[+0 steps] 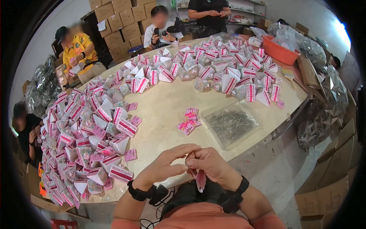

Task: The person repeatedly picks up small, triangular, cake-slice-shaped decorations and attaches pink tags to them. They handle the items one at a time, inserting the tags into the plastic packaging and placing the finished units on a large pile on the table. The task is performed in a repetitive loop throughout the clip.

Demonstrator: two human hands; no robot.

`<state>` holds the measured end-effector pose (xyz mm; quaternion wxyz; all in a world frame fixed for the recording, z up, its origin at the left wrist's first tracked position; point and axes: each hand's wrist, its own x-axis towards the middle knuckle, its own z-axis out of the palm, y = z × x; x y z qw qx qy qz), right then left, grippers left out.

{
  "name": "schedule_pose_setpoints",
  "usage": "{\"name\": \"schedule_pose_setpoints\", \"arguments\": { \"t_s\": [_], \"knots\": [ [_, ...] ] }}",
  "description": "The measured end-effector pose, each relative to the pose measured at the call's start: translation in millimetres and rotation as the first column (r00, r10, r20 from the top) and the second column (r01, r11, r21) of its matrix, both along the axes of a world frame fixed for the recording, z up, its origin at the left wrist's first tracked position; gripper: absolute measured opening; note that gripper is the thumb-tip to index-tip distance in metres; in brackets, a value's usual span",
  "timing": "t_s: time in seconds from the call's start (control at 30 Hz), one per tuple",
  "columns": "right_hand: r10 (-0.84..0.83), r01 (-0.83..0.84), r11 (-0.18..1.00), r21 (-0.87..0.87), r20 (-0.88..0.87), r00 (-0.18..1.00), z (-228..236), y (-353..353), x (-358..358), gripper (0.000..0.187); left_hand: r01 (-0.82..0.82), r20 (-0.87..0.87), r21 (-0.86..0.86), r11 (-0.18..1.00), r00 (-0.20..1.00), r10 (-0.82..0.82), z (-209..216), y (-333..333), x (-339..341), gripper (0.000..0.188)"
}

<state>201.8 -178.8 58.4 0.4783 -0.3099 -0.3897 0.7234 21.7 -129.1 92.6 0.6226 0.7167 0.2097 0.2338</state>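
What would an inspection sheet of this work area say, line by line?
Surface: pale table, partly covered.
Working items: pink item in hand; small pink cards loose on the table; clear tray of thin, shiny pieces.
Clutter: pink-and-white packets heaped at left and far side; orange basin and brush at far right.
Grips: right hand pinches the pink item; left hand close by, hold unclear.
Cables: thin black cables near the lap.
Surroundings: stacked cartons, other people.

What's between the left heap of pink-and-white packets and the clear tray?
In the head view, pink cards edge the heap; then comes bare tabletop, then a small card pile beside the clear tray.
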Motion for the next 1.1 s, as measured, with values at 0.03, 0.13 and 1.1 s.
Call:
{"name": "schedule_pose_setpoints", "arguments": {
  "t_s": [0.03, 0.13, 1.1],
  "knots": [
    [0.003, -0.003, 1.000, -0.009, -0.025, 1.000, -2, -1, 0, 0.016, -0.064, 0.016, 0.135, 0.989, 0.998, 0.062, -2, -1, 0, 0.048],
    [0.026, -0.030, 0.999, -0.041, -0.093, 0.995, -8, -1, 3, 0.016, -0.223, 0.047, 0.457, 0.861, 0.973, 0.227, -9, -6, -2, 0.039],
    [-0.751, 0.050, 0.580, 0.813, 0.509, 0.421, -5, -19, -9, 0.012, -0.389, -0.015, -0.010, 0.921, 0.921, 0.388, -33, -16, 15, 0.019]
  ]
}}
